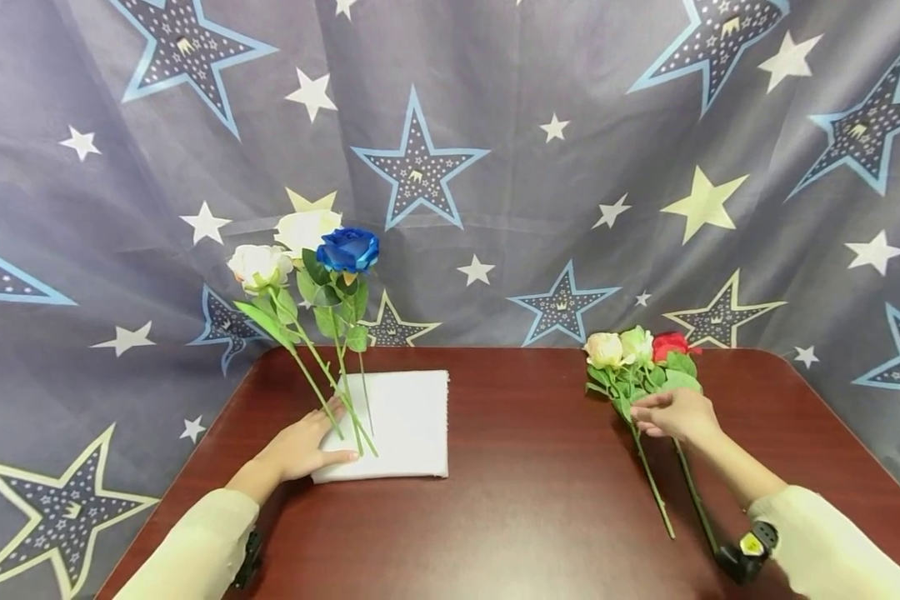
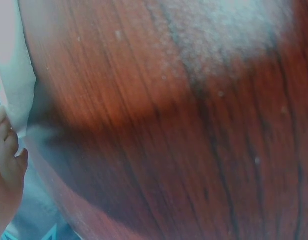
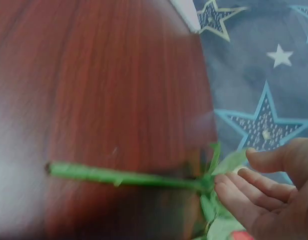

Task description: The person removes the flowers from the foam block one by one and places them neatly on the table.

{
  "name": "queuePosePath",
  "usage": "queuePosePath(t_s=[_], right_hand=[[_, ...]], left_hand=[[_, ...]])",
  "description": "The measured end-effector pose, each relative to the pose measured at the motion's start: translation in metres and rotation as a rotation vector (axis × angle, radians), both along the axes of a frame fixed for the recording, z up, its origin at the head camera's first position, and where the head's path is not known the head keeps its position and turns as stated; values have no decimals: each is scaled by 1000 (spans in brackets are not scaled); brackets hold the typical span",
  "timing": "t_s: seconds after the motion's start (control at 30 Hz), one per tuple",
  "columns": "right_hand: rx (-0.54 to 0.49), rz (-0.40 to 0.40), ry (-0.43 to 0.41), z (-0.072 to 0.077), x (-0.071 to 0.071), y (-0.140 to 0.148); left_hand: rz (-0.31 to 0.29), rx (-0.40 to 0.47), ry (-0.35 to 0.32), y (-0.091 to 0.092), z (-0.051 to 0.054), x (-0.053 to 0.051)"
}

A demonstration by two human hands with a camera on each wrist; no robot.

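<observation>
My left hand (image 1: pixel 300 446) lies with spread fingers on the left side of a white, flat, cloth-like block (image 1: pixel 412 425). Over the block, stems run up to a white rose (image 1: pixel 258 267), a cream rose (image 1: pixel 307 229) and a blue rose (image 1: pixel 348 250); whether their ends enter it I cannot tell. At the right, my right hand (image 1: pixel 678 414) is at the leaves and stems below a cream rose (image 1: pixel 604 350), a pale green rose (image 1: pixel 637 343) and a red rose (image 1: pixel 670 346). In the right wrist view its thumb and fingers stand apart around a leaf, fingertips against the green stem (image 3: pixel 118 177).
The reddish-brown wooden table (image 1: pixel 517 500) ends at the back against a grey curtain (image 1: pixel 495 192) printed with stars. Two long stems (image 1: pixel 654 483) reach toward the front right, one ending near the black device on my right wrist (image 1: pixel 750 550).
</observation>
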State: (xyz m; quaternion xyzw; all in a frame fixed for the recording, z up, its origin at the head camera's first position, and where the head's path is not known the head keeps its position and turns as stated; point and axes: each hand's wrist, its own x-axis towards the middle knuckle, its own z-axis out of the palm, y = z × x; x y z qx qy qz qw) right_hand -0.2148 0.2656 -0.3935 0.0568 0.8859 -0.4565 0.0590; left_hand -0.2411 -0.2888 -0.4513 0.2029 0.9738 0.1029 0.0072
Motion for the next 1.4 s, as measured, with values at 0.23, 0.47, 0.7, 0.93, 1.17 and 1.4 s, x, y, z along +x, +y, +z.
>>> queuePosePath(t_s=[0.23, 0.47, 0.7, 0.93, 1.17, 1.4], right_hand=[[-140, 82, 77, 1, -19, -54], [-258, 78, 117, -3, -39, -112], [-359, 89, 170, -6, -50, -159], [-488, 121, 171, -8, -53, -203], [-535, 149, 159, -11, -53, -239], [-565, 177, 163, -16, -53, -265]], left_hand=[[14, 2, -6, -6, -1, 5], [-9, -10, 14, -6, -4, 5], [-7, -12, 29, -5, 0, 1], [-15, -14, 39, -4, 4, 1], [-16, -16, 33, -2, 5, 1], [-21, -24, 27, 2, 4, 1]])
